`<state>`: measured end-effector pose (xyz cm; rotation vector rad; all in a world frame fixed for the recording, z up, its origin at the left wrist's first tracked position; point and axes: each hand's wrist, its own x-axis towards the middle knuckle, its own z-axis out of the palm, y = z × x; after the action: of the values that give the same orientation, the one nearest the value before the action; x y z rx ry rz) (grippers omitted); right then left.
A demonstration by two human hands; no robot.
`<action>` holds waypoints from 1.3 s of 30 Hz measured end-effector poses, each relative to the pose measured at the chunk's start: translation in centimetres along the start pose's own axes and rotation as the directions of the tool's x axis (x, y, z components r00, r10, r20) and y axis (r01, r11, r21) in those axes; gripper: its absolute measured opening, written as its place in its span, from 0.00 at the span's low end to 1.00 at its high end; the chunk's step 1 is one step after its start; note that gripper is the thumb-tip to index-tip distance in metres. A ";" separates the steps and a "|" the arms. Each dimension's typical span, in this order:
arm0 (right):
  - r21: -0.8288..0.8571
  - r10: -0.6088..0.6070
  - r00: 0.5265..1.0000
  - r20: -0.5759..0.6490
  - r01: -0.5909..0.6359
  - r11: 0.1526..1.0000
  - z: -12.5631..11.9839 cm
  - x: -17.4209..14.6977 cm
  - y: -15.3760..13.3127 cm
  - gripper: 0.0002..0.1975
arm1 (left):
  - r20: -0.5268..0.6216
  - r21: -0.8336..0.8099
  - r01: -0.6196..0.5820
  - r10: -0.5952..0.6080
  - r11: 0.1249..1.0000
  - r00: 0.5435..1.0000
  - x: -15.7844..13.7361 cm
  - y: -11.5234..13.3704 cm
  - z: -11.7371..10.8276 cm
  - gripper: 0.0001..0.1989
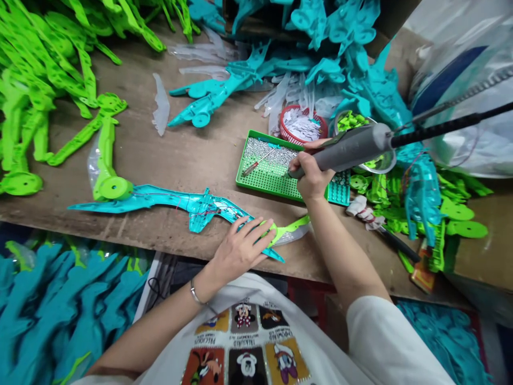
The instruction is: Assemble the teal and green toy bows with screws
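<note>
My left hand point(240, 246) curves over the right end of a long blue plastic shell point(160, 195), its fingers slightly spread. A lime-green piece with a clear blade point(294, 231) sticks out beside those fingers. Thin red and dark wires run along the shell. At its left part sits a lime-green limb point(106, 160) with a round end. My right hand point(315, 174) is closed around a grey electric screwdriver point(352, 149), whose lower end hangs over a green perforated tray point(276, 187). Small screws point(256, 152) fill the tray's far side, and a hand screwdriver point(251, 168) lies there.
Lime-green parts point(44, 64) pile up on the left; blue shells point(308, 27) stack at the back. A red basket point(284, 128) holds small white pieces. A cable point(452, 123) runs from the electric screwdriver. More blue shells point(80, 310) stand below the table's front edge.
</note>
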<state>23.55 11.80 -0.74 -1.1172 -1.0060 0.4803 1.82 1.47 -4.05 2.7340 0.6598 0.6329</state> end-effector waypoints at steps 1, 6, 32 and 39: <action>-0.003 0.002 1.000 -0.001 -0.002 1.000 0.1 0.1 -0.1 0.17 | 0.010 0.005 -0.003 0.002 1.000 1.000 0.0 0.0 -0.1 0.25; 0.021 -0.059 0.997 -0.040 0.060 0.998 -0.5 -0.5 -3.1 0.15 | 0.035 0.018 -0.003 0.003 1.000 0.999 0.2 0.0 -0.2 0.27; 0.009 0.186 0.886 0.424 -0.210 0.978 -7.6 -8.1 -5.9 0.07 | 0.036 0.026 -0.008 0.007 1.000 0.999 0.3 0.0 -0.2 0.24; 0.136 -0.083 0.991 0.106 0.068 0.988 -3.9 -2.6 -5.3 0.12 | 0.044 0.003 0.001 -0.002 1.000 0.999 0.2 -0.1 -0.2 0.27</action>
<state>24.83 5.71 2.66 -0.9388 -1.0940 0.5446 1.90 1.67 -3.80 2.7418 0.6532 0.5701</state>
